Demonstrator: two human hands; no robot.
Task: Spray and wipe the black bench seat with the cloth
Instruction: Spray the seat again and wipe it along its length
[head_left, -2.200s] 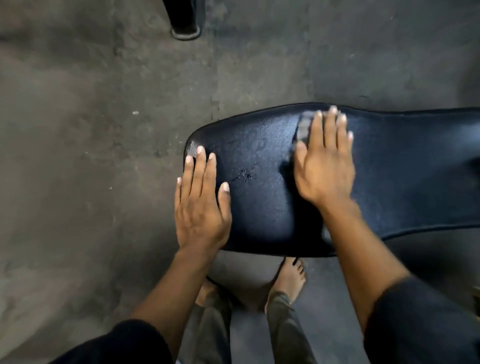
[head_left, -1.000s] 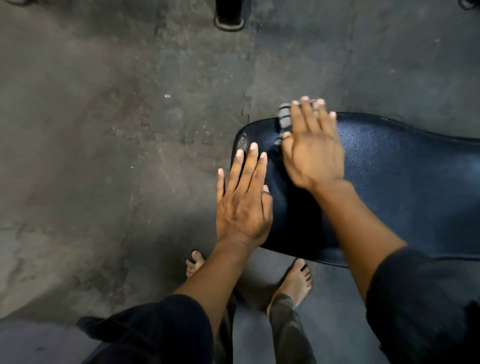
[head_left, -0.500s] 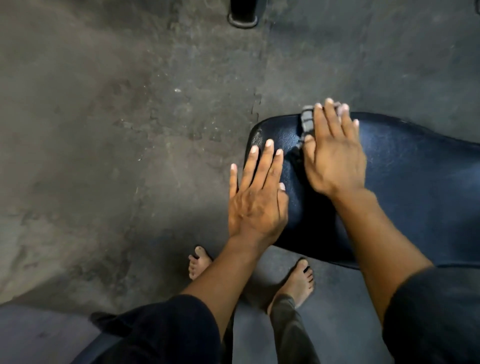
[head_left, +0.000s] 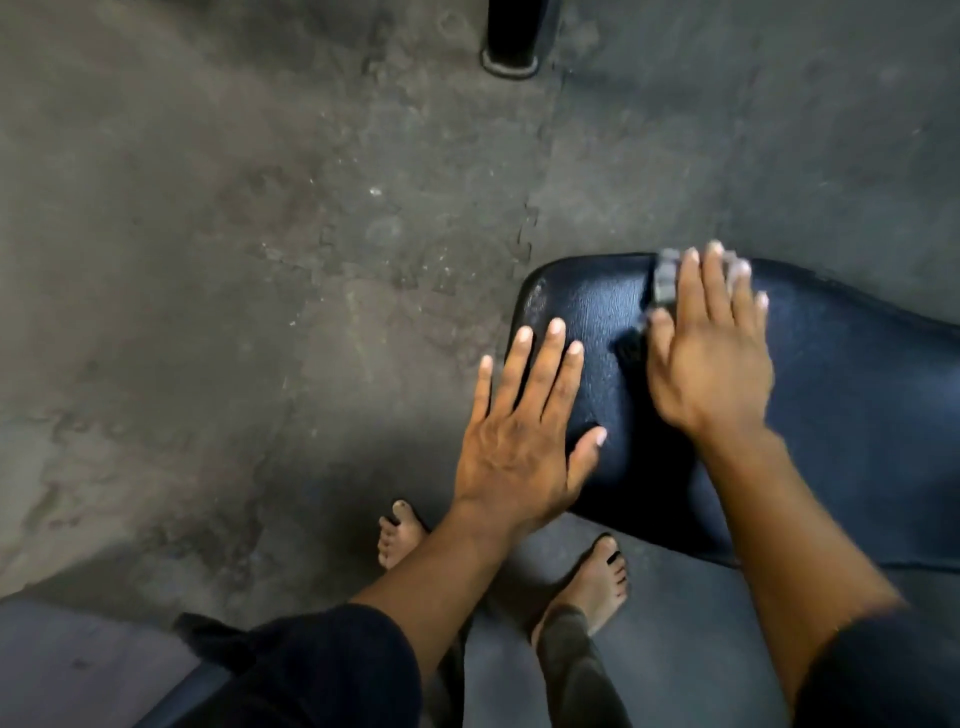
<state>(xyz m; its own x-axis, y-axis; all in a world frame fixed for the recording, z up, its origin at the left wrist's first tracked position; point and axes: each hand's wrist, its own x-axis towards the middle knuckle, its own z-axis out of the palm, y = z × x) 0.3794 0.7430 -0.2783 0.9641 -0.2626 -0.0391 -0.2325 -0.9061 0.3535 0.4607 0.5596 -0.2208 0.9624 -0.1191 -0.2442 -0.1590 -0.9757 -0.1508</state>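
Pressing cloth (head_left: 665, 283) flat, right hand (head_left: 709, 358); left hand (head_left: 519, 441) splayed on seat (head_left: 857, 415)

No readable text, label, brand, number or sign anywhere in view.

Both arms reach forward, left hand (head_left: 524, 441) flat with fingers spread, right hand (head_left: 706, 358) flat, seemingly pressing.

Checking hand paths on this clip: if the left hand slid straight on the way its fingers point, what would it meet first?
The left hand points up-right along the bench seat; only bare black seat lies ahead, then its far edge. The cloth sits right of that line, though depth is unclear.
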